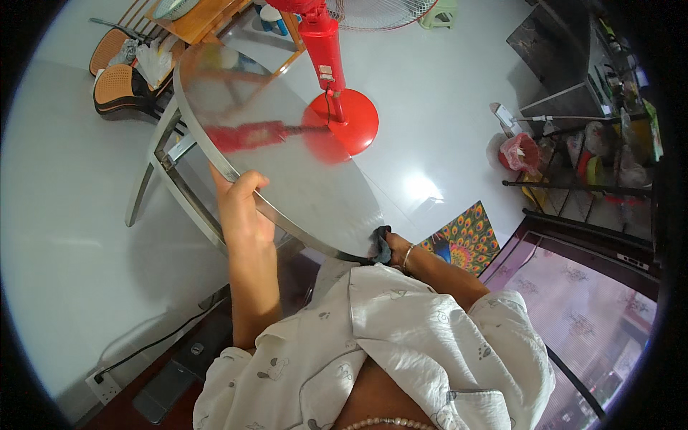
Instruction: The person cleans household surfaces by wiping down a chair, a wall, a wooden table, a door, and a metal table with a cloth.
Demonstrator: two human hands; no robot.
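Note:
A round glass tabletop (315, 190) with a metal rim stands tilted in front of me, its metal legs (143, 188) sticking out to the left. My left hand (244, 208) is closed around the near left part of the rim, thumb over the edge. At the rim's lower right, my right hand (394, 246) presses a dark grey cloth (382, 244) against the edge. Most of its fingers are hidden by the cloth. Through the glass shows a red blurred shape of the fan.
Beyond the glass stands a red fan (351, 118) on a round base. Chairs (123, 87) and a wooden table (197, 25) are far left. A peacock-patterned mat (469, 240), a lined red bin (519, 152) and a black rack (573, 183) lie right. A power strip (106, 387) sits lower left.

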